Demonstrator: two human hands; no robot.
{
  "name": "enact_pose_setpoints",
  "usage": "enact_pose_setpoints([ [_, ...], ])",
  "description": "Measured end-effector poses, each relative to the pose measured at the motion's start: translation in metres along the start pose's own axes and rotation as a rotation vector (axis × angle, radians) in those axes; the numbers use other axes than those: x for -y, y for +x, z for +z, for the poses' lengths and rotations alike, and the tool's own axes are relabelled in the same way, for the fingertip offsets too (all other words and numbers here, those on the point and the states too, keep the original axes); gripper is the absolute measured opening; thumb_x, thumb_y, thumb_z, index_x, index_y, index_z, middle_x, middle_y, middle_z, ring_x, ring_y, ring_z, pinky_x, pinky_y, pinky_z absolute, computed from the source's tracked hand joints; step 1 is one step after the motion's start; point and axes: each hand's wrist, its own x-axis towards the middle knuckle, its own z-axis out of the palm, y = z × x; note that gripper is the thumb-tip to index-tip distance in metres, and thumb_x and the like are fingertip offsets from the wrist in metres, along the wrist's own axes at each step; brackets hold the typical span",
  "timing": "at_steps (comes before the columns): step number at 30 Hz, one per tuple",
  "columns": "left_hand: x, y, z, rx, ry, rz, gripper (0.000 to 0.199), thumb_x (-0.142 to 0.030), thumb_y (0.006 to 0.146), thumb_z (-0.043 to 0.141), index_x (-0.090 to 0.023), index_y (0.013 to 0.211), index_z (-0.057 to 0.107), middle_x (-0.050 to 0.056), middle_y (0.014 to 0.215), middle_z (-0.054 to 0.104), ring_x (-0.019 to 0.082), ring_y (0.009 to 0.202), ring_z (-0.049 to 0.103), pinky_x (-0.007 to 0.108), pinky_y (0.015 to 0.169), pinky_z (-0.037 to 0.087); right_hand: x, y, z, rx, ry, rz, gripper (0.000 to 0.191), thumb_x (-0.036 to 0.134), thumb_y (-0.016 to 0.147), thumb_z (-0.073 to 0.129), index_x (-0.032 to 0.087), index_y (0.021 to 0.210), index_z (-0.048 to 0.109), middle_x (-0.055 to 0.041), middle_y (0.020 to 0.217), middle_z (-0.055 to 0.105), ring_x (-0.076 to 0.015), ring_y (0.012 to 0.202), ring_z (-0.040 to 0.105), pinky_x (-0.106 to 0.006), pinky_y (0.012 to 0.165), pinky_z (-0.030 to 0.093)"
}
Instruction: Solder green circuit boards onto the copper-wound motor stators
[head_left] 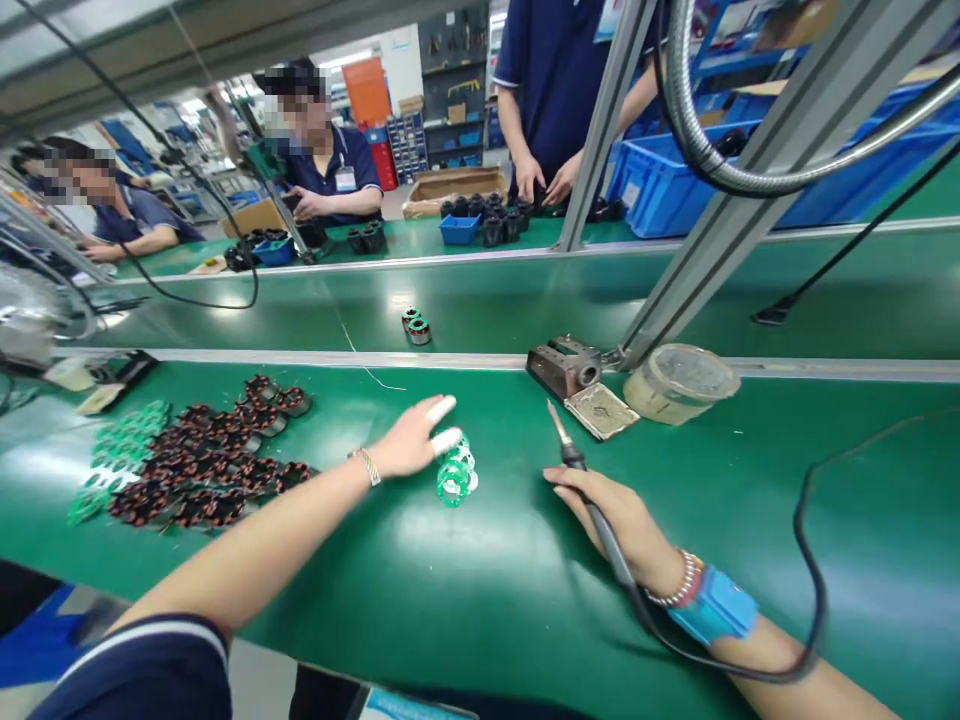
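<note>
My left hand (405,440) reaches over the green bench with white covers on two fingertips. Its thumb and finger are apart, right beside a small overlapping pile of green and white ring-shaped boards (453,480); whether a fingertip touches them is unclear. My right hand (626,520) is wrapped around the handle of a soldering iron (573,456), whose tip points up and away from me. Left of my left hand lie rows of dark stators with copper windings (225,450). More green ring boards (127,440) are spread at their far left side.
An iron stand (562,366) with a sponge tray (602,411) and a round tub (681,383) stand at the bench's back rail. Two stacked stators (417,327) sit beyond it. The iron's cord (806,530) loops at right. Co-workers sit and stand opposite, near a blue bin (675,180).
</note>
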Motion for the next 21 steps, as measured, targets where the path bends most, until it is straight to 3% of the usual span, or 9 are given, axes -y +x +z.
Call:
enact_pose_setpoints([
  [2, -0.018, -0.026, 0.025, -0.001, 0.045, 0.004, 0.056, -0.048, 0.084, 0.039, -0.018, 0.131, 0.035, 0.015, 0.139, 0.036, 0.027, 0.131, 0.026, 0.048, 0.103, 0.027, 0.006, 0.002, 0.007, 0.004, 0.030, 0.034, 0.014, 0.023, 0.088, 0.043, 0.021, 0.098, 0.053, -0.0065, 0.087, 0.069, -0.0177, 0.074, 0.068, -0.029, 0.067, 0.057],
  [5, -0.045, -0.036, 0.049, -0.022, 0.086, 0.034, 0.063, -0.051, 0.082, 0.041, -0.015, 0.133, 0.032, 0.017, 0.142, 0.029, 0.029, 0.133, 0.019, 0.049, 0.104, 0.023, 0.014, 0.004, 0.018, 0.006, 0.047, 0.089, 0.015, 0.023, 0.088, 0.041, 0.021, 0.100, 0.050, -0.0096, 0.098, 0.067, -0.0194, 0.086, 0.067, -0.034, 0.076, 0.056],
  [9, -0.061, -0.037, 0.042, -0.068, 0.040, -0.011, 0.061, -0.047, 0.086, 0.034, -0.011, 0.135, 0.027, 0.019, 0.142, 0.027, 0.029, 0.132, 0.023, 0.046, 0.103, 0.027, 0.027, 0.001, 0.032, 0.031, 0.027, 0.096, 0.021, 0.025, 0.084, 0.048, 0.018, 0.105, 0.045, -0.0160, 0.112, 0.060, -0.0238, 0.097, 0.063, -0.041, 0.080, 0.054],
  [11, -0.051, -0.052, 0.028, -0.134, 0.066, -0.049, 0.058, -0.045, 0.086, 0.036, -0.012, 0.134, 0.029, 0.019, 0.143, 0.026, 0.030, 0.131, 0.024, 0.047, 0.102, 0.028, 0.035, -0.001, 0.036, 0.057, 0.007, 0.082, 0.031, 0.027, 0.081, 0.054, 0.017, 0.108, 0.043, -0.0187, 0.118, 0.056, -0.0265, 0.105, 0.058, -0.044, 0.084, 0.051],
  [14, -0.015, -0.096, 0.002, -0.278, 0.212, -0.160, 0.059, -0.042, 0.080, 0.049, -0.014, 0.131, 0.035, 0.018, 0.142, 0.028, 0.034, 0.131, 0.025, 0.052, 0.102, 0.026, 0.048, -0.003, 0.043, 0.127, -0.035, 0.022, 0.043, 0.029, 0.075, 0.062, 0.016, 0.111, 0.042, -0.0203, 0.124, 0.050, -0.0287, 0.112, 0.052, -0.045, 0.088, 0.048],
  [18, 0.037, -0.159, -0.023, -0.393, 0.416, -0.418, 0.058, -0.043, 0.076, 0.055, -0.014, 0.125, 0.042, 0.019, 0.133, 0.042, 0.036, 0.128, 0.028, 0.056, 0.100, 0.026, 0.054, -0.001, 0.056, 0.175, -0.092, -0.045, 0.030, 0.023, 0.078, 0.057, 0.017, 0.105, 0.047, -0.0157, 0.112, 0.057, -0.0253, 0.099, 0.061, -0.040, 0.081, 0.053],
  [21, 0.053, -0.182, -0.026, -0.365, 0.490, -0.507, 0.042, -0.039, 0.077, 0.054, -0.015, 0.112, 0.054, 0.017, 0.126, 0.050, 0.036, 0.126, 0.031, 0.056, 0.100, 0.027, 0.049, 0.002, 0.063, 0.162, -0.083, -0.082, 0.021, 0.018, 0.083, 0.047, 0.017, 0.104, 0.048, -0.0152, 0.105, 0.059, -0.0242, 0.093, 0.062, -0.040, 0.076, 0.054],
])
